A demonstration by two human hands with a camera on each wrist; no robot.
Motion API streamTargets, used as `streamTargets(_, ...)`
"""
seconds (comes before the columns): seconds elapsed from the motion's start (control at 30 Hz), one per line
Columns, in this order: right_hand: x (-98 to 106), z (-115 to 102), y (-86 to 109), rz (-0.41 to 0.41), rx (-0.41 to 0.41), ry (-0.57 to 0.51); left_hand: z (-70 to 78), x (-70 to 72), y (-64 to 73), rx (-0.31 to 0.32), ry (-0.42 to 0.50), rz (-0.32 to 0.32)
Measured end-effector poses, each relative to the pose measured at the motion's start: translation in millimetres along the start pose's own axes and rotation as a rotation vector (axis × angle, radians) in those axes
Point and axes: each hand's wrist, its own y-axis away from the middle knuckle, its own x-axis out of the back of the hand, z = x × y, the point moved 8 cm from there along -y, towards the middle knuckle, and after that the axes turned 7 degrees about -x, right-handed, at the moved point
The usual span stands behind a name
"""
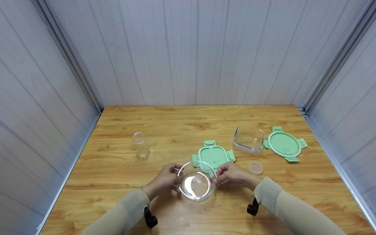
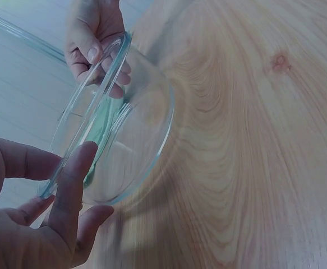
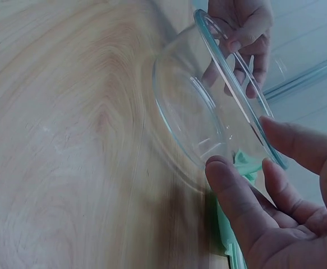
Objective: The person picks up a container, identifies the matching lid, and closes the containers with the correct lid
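Observation:
A round clear glass bowl (image 1: 197, 195) is held between both hands at the near middle of the table. My left hand (image 1: 167, 179) grips its left rim, with the thumb and fingers on either side of the glass in the left wrist view. On the opposite side, my right hand (image 1: 232, 174) pinches the rim, its fingers (image 3: 236, 196) spread along the outer wall. The bowl overlaps the near part of a square green lid (image 1: 213, 156) with side clips. Through the bowl's wall, the lid's green shows in both wrist views.
A square glass container (image 1: 249, 138) stands at the back right, beside a round green clip lid (image 1: 284, 143). A small pale round lid (image 1: 256, 168) lies close to my right wrist. To the left is a clear glass jar (image 1: 141, 145). Pale panel walls (image 1: 181, 52) enclose the wooden table (image 1: 109, 176).

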Motion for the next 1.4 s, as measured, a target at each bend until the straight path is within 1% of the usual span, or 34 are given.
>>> streamTargets(0.07, 0, 0, -0.3, 0.001, 0.009, 0.004, -0.8, -0.1, -0.6, 0.009, -0.001, -0.004)
streamTargets(0.3, -2, -2, 0.4, -0.001, 0.058, -0.017, 1.3, -1.2, 2.2, -0.021, 0.037, -0.024)
streamTargets(0.43, -1, -4, 2.6, 0.008, 0.035, 0.010, 1.7, -0.3, 1.6, -0.012, 0.023, -0.038)
streamTargets(0.6, 0, -6, 6.1, 0.017, 0.010, 0.060, 2.6, 1.1, 0.6, -0.018, 0.003, -0.055)
streamTargets(0.73, -1, -10, 6.4, 0.005, 0.036, 0.078, 4.1, 3.7, -2.5, -0.025, -0.016, -0.048)
streamTargets(0.83, 3, -13, 5.6, 0.013, 0.051, 0.084, 6.0, 5.7, -6.5, -0.045, -0.024, -0.053)
streamTargets(0.97, 9, -19, 4.4, 0.040, 0.070, 0.104, 7.0, 5.9, -12.6, -0.080, -0.028, -0.095)
streamTargets(1.07, 13, -25, 4.0, 0.049, 0.091, 0.120, 7.0, 5.7, -17.0, -0.110, -0.047, -0.127)
streamTargets(1.13, 15, -28, 3.9, 0.051, 0.108, 0.122, 5.7, 5.5, -20.1, -0.123, -0.041, -0.147)
streamTargets(1.17, 16, -30, 4.0, 0.050, 0.114, 0.120, 5.0, 5.2, -21.6, -0.128, -0.033, -0.158)
streamTargets(1.3, 19, -36, 2.5, 0.053, 0.128, 0.112, -0.3, 3.9, -26.3, -0.110, 0.047, -0.203)
streamTargets(1.4, 21, -40, 1.9, 0.063, 0.127, 0.108, -1.7, 3.3, -27.6, -0.120, 0.082, -0.231)
